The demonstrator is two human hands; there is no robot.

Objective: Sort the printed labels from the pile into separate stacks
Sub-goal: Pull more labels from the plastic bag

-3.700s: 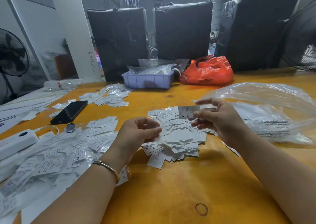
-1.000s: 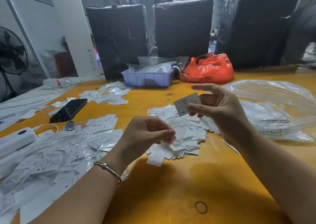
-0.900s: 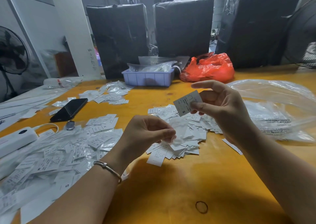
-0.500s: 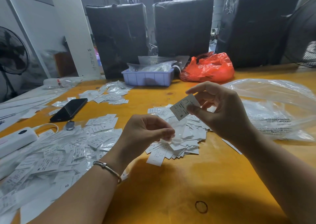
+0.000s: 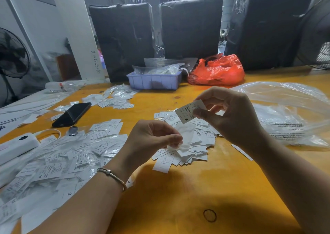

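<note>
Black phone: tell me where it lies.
The black phone lies flat on the table's left side, between the white power bank and scattered labels.

The label point(image 5: 190, 111) pinched in the right hand point(image 5: 230, 116) reads "S". Loose labels point(image 5: 59, 164) on the table's point(image 5: 178, 198) left side read "XS", "M", "S". The clear bag point(image 5: 289, 116) reads "ATTENZIONE".

On the table point(image 5: 178, 198) I see the label pile point(image 5: 187, 144) at centre, loose labels point(image 5: 59, 162) and a phone point(image 5: 72, 114) to its left, a plastic bag point(image 5: 289, 112) right, a tray point(image 5: 154, 81) behind.
</note>
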